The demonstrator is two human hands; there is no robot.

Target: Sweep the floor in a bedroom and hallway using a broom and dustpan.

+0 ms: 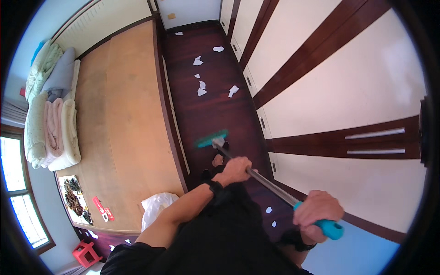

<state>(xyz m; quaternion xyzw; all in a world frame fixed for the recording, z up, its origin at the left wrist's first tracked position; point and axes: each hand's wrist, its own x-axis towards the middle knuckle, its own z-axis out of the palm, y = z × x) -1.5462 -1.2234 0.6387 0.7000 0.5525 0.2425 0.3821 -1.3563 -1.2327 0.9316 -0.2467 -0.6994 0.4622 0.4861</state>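
A broom with a metal pole (271,184) slants across the view, its teal bristle head (209,138) low over the dark wood floor near my feet. My right hand (318,215) grips the teal handle end of the pole. Farther down the pole, my left hand (237,169) is closed around the metal. The bristles look blurred. Beyond the head, several torn white paper scraps (201,92) lie scattered up the floor. Two more small scraps (268,209) are on the floor beneath the pole, close to my body.
To the left stands a wooden bed platform (134,103) with folded quilts (53,130) stacked on its far side. White wardrobe doors (330,86) line the right. A white plastic bag (156,206) sits by my left arm. A red stool (86,253) stands at lower left.
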